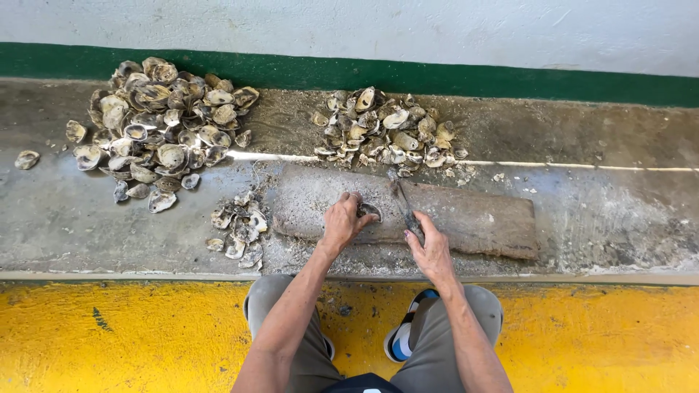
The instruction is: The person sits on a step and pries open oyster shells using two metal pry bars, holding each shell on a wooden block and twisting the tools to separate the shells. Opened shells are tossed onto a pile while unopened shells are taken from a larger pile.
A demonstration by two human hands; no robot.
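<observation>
While the left hand (pixel 342 220) pins an oyster (pixel 369 212) on the wooden board (pixel 473 218), the right hand (pixel 431 251) grips a knife (pixel 405 205) just right of it; press firmly, blade angled away from fingers.

I see grey-brown, cream-streaked oyster shells (pixel 156 127) on a mottled grey concrete ledge (pixel 58 218), a weathered brown wooden board (pixel 480 222), a green stripe (pixel 451 78) under the white wall (pixel 437 29), and a yellow floor (pixel 131 335).
</observation>
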